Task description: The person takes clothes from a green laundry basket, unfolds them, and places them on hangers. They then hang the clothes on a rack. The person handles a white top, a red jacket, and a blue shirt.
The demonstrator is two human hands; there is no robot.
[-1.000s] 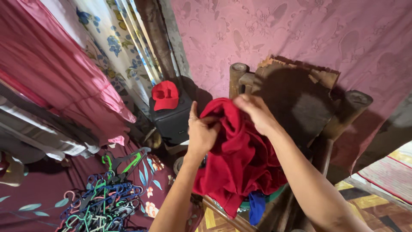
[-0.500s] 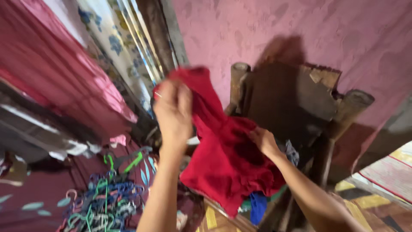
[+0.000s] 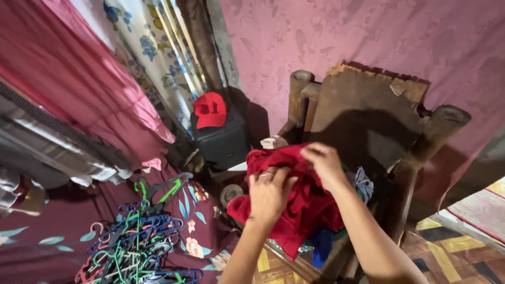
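Red garment (image 3: pixel 300 205) bunched under left hand (image 3: pixel 269 193), pinched by right hand (image 3: pixel 323 164) fingers

Bright side light, hard shadows

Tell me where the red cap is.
In the head view, the red cap sits upper left of centre on a black box, left of the wooden chair.

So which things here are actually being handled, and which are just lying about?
In hand: crumpled red cloth garment, held by left hand and right hand.

Lying about: red cap, black box speaker, pile of coloured plastic hangers, wooden chair.
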